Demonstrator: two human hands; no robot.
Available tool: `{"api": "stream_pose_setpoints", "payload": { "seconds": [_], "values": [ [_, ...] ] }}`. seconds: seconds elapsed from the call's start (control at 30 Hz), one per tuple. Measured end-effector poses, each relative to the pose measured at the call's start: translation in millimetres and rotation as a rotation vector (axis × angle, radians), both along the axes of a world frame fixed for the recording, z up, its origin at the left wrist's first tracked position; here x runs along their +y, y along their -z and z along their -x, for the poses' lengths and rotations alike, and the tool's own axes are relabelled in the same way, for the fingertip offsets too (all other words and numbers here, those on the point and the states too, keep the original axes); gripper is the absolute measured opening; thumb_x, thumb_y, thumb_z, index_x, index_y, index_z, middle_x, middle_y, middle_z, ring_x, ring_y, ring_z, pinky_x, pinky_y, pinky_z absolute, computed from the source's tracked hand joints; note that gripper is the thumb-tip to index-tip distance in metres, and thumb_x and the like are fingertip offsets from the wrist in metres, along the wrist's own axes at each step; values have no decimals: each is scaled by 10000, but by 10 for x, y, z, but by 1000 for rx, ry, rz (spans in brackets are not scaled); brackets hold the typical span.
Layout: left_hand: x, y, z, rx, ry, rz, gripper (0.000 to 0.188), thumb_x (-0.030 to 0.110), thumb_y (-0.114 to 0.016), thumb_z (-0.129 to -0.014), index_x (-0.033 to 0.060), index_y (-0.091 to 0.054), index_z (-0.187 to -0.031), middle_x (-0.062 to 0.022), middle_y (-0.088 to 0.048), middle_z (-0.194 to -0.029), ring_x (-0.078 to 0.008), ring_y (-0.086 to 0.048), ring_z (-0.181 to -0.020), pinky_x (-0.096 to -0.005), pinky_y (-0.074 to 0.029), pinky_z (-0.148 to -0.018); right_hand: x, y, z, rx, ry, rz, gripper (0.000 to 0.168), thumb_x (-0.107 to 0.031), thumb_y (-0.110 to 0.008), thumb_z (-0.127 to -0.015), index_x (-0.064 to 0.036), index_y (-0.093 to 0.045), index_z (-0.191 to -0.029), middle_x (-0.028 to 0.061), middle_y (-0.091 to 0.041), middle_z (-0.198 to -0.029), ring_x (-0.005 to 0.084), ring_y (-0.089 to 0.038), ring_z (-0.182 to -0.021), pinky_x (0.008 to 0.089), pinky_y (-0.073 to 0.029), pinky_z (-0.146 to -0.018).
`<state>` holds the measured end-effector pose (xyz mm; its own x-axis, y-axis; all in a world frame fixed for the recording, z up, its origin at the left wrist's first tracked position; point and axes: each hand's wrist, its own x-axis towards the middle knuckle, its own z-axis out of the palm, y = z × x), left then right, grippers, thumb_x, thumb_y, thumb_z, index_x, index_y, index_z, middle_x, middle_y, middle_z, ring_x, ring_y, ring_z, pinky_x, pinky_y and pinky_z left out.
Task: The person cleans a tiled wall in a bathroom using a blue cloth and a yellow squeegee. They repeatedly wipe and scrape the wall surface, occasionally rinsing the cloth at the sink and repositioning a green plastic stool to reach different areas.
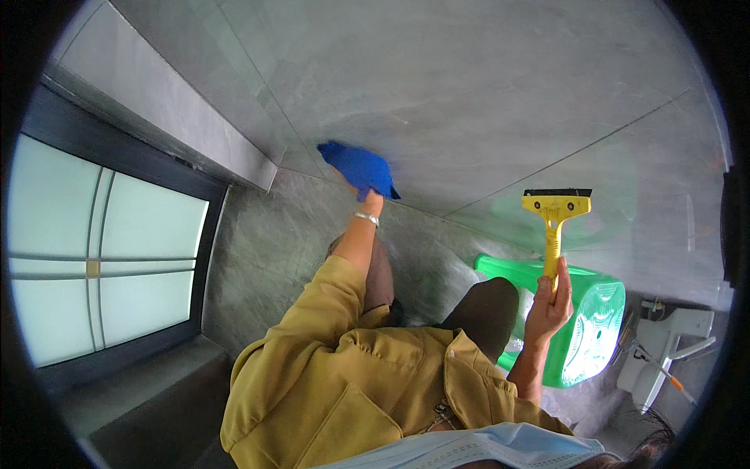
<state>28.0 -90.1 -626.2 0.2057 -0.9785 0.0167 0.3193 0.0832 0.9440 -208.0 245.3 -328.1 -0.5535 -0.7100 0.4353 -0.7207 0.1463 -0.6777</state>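
Note:
My left hand [371,201] grips a blue cloth [360,167] and holds it against the grey tiled wall [445,88], low down where it meets the floor. The hand is partly hidden by the cloth, and a bracelet circles that wrist. In my right hand [549,311] is a yellow-handled scraper [552,225], upright in the view with its wide dark blade end pointing away from me. The fingers close around the lower handle. Behind this hand stands a green plastic stool [586,281], partly covered by my forearm and knee.
A dark-framed door or window with frosted panes [146,234] is on the left, beside a tiled wall ledge [176,88]. Grey floor tiles [258,234] lie below. At the right are a white fixture [668,346] and a thin pole with an orange part [677,383].

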Motion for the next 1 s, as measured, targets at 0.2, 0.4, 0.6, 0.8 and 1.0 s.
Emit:
{"api": "stream_pose_setpoints", "payload": {
  "seconds": [0.2,0.4,0.6,0.8,1.0],
  "values": [
    [462,-1239,380,577,-160,-288,422,80,-511,-786,39,-412,-1195,-105,-465,-1142,-238,-496,-1003,-329,-463,-795,202,41,74,32,107,-5,367,40,-544,-792,24,-525,-1158,169,-587,-1117,232,-596,-975,312,-475,-814],
    [427,-2389,380,370,-295,93,318,207,-558,-861,116,-455,-1148,12,-493,-1011,-124,-468,-876,-294,-410,-783,66,109,17,54,19,42,384,43,-570,-766,6,-544,-1148,167,-618,-1028,228,-615,-847,315,-489,-743],
    [89,-2277,-113,-28,-293,179,250,124,-585,-854,71,-458,-1063,-34,-478,-1002,-141,-457,-901,-286,-389,-811,-366,233,-261,169,-73,-149,422,-8,-634,-721,-100,-584,-1130,140,-612,-854,269,-615,-728,338,-504,-618],
    [43,-2380,-387,-96,-140,169,234,99,-592,-852,80,-459,-1044,-5,-494,-919,-103,-468,-816,-256,-418,-731,-916,1037,-582,310,-73,-189,438,-144,-662,-740,-117,-527,-1155,109,-571,-774,291,-580,-625,382,-485,-521],
    [-31,-2506,-502,-41,-131,128,216,101,-592,-851,80,-482,-1036,-4,-505,-929,-98,-475,-823,-234,-412,-735,-1848,1242,-1403,278,-218,-103,386,-175,-646,-761,-110,-541,-1127,93,-561,-726,277,-579,-590,381,-479,-497]
  ]
}}
